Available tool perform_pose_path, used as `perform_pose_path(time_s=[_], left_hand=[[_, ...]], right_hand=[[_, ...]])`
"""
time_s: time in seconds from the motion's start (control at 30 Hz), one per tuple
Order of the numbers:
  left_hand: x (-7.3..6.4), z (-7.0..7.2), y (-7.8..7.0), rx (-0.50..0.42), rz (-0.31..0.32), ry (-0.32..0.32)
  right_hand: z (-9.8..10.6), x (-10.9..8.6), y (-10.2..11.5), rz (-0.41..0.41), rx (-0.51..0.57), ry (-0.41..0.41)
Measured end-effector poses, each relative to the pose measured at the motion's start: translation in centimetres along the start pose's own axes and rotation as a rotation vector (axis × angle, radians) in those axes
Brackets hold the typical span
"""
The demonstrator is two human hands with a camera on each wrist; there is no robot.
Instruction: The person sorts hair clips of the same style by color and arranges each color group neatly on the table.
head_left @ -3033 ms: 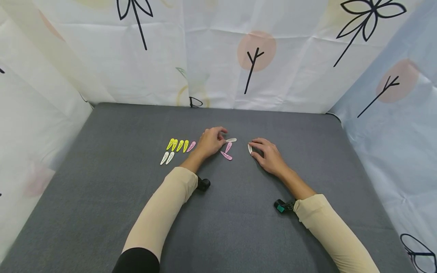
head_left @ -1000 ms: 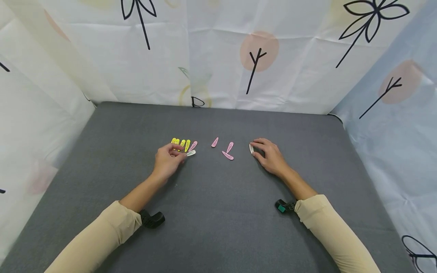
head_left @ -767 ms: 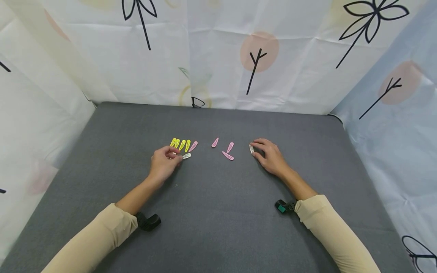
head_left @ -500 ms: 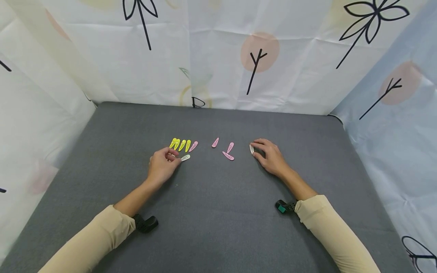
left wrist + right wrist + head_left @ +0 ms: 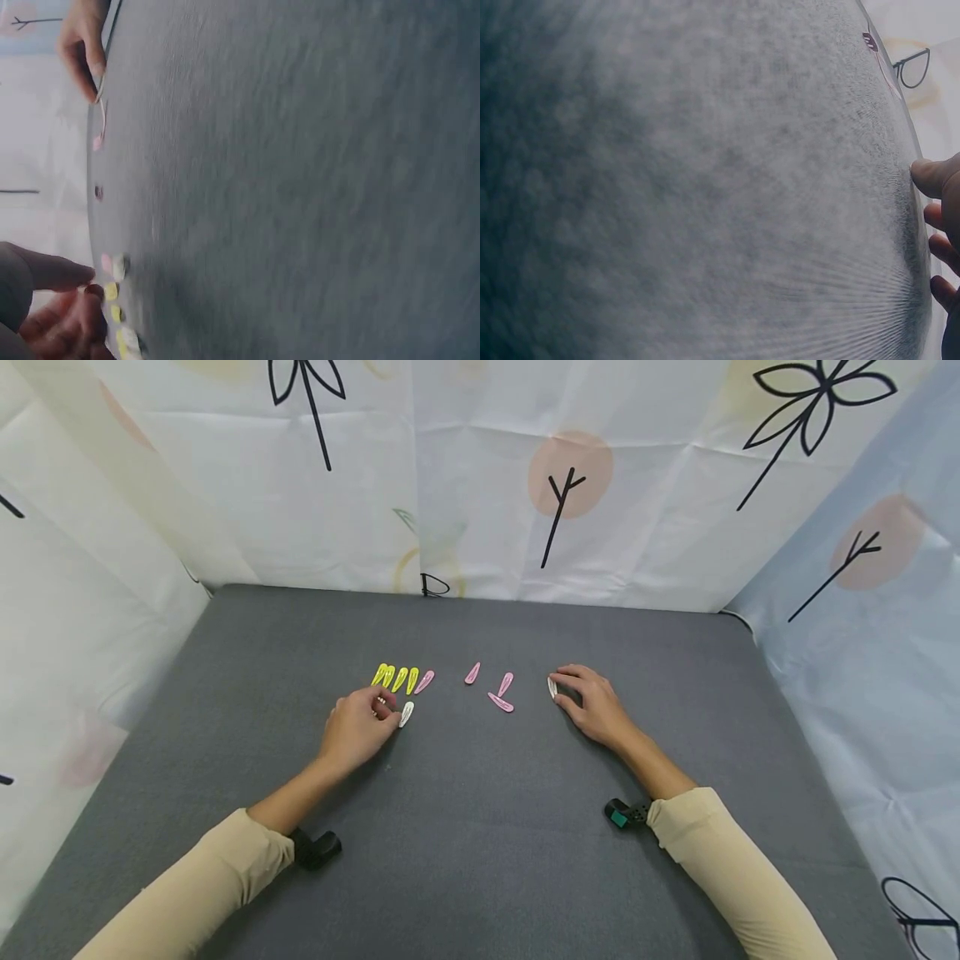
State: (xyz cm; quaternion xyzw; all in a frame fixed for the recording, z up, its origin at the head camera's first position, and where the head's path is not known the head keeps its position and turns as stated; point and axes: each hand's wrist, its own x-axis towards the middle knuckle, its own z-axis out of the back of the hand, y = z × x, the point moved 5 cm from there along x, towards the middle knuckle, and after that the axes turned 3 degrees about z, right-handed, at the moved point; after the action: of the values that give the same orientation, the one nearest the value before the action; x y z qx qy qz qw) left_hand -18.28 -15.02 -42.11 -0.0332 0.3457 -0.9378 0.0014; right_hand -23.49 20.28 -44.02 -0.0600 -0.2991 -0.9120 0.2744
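Hair clips lie on the grey table. In the head view my left hand [image 5: 356, 722] is bent, its thumb tip right beside a white hair clip [image 5: 407, 714]; I cannot tell whether it pinches it. The left wrist view shows this clip [image 5: 121, 268] just off the fingertips. Two other white clips are mostly hidden behind the left hand. Beyond it run several yellow clips [image 5: 401, 679] and a pink clip [image 5: 425, 682]. My right hand [image 5: 596, 703] holds another white clip [image 5: 552, 687] between thumb and fingers.
Three loose pink clips lie between the hands: one farther left [image 5: 472, 673], one upright [image 5: 507, 683] and one slanted [image 5: 501, 702]. The table [image 5: 480, 843] backs onto white printed cloth [image 5: 480, 468]. Black straps [image 5: 315, 850] circle both wrists.
From the pink clips, my left hand has carried a white clip left to below the yellow row. There it has turned from sideways to nearly upright. The right hand has stayed put.
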Motion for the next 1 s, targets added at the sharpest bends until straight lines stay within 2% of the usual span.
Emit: perform_pose_path(time_s=[0.1, 0.2, 0.3, 0.47, 0.77, 1.0], left_hand=[[0.6, 0.1, -0.1, 0.061, -0.18, 0.004], [1.1, 0.0, -0.1, 0.161, -0.352, 0.058], [1.3, -0.2, 0.1, 0.254, -0.445, 0.113], [1.4, -0.4, 0.2, 0.303, -0.484, 0.148], [1.7, -0.2, 0.8, 0.299, -0.433, 0.171], [1.7, 0.3, 1.4, 0.303, -0.445, 0.151]], right_hand=[[0.0, 0.0, 0.0, 0.0, 0.0, 0.002], [0.0, 0.0, 0.0, 0.002, 0.001, 0.004], [0.0, 0.0, -0.1, 0.008, 0.003, 0.003], [0.1, 0.1, 0.0, 0.011, 0.009, -0.001], [0.1, 0.2, 0.1, 0.013, -0.02, -0.005], [0.0, 0.1, 0.1, 0.014, -0.015, -0.002]])
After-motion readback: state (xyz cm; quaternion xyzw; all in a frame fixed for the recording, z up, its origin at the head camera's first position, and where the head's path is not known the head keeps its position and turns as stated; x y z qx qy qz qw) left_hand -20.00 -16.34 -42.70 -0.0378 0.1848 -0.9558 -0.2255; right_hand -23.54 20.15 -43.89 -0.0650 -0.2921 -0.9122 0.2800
